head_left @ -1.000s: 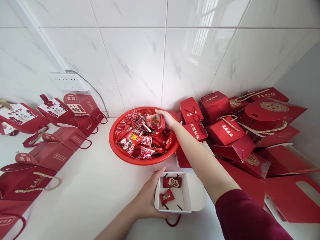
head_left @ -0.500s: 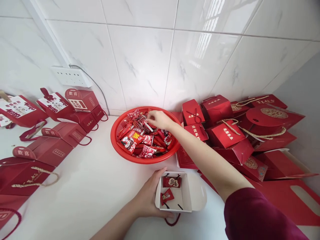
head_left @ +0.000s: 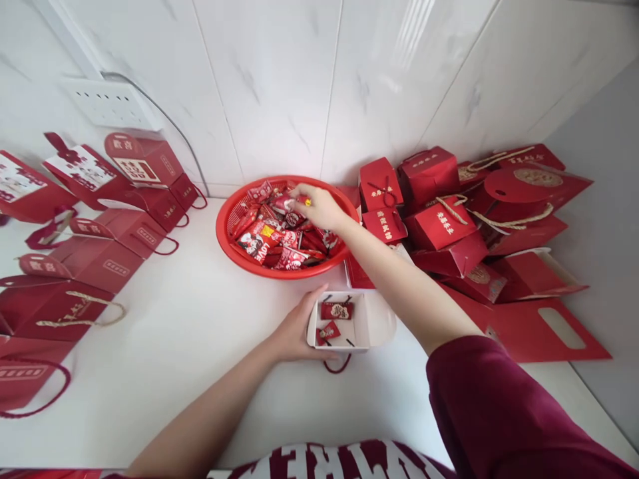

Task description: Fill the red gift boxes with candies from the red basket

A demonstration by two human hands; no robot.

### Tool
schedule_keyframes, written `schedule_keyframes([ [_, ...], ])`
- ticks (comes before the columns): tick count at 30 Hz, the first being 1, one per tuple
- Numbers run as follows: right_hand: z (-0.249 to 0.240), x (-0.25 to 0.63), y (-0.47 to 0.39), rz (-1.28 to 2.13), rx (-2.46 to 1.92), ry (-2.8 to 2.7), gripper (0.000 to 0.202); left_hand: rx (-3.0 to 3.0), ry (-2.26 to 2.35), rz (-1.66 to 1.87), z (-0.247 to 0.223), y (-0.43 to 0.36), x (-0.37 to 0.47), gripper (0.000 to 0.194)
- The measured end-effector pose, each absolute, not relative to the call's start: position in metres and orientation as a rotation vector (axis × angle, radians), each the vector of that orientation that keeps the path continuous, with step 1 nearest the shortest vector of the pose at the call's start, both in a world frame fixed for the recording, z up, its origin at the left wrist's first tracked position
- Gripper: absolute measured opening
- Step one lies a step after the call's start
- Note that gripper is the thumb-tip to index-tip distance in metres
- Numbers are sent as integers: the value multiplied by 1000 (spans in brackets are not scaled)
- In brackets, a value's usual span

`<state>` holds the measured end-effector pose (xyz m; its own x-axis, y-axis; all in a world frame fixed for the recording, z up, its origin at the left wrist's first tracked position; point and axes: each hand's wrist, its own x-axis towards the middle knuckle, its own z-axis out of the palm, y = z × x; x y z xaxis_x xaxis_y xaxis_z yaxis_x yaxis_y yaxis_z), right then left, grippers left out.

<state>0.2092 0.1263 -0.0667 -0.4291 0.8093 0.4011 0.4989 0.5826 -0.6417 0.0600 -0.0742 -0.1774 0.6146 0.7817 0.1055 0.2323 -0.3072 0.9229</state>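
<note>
My left hand [head_left: 295, 327] is wrapped round the left side of an opened gift box [head_left: 360, 320], white inside, with a dark red cord handle [head_left: 338, 364] below it. Two red wrapped candies lie in it: a larger one [head_left: 336, 311] at the back and a smaller one [head_left: 328, 331] in front. Over the red plastic basket [head_left: 279, 271], my right hand [head_left: 319, 207] has its fingers pinched on a small wrapped candy [head_left: 283, 202], partly hidden by the fingers. Below the hand, the basket holds many red packets, among them a large "LOVE" packet [head_left: 255, 241].
Closed red gift boxes [head_left: 102, 254] stand in rows at the left. More red boxes [head_left: 442, 225] are piled at the right, beside a flat red piece with a slot [head_left: 529, 332]. Behind the white table [head_left: 200, 346] rises a tiled wall with a power strip [head_left: 107, 103].
My view has tilted down, so the scene sits higher and my shirt shows at the bottom. A candy now shows at my right fingertips. My left hand still grips the box.
</note>
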Motion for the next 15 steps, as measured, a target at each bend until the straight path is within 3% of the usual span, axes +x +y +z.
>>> schedule_keyframes([
  [7,-44,279,-7,1140,-831,-1838,19,1773,759,727,-182,-74,65,125],
  [11,-61,301,-62,1074,-989,-2086,22,1818,687,781,-183,-73,69,121],
  [15,-79,318,-90,751,-1112,-2103,23,1848,747,787,-184,-74,69,130],
])
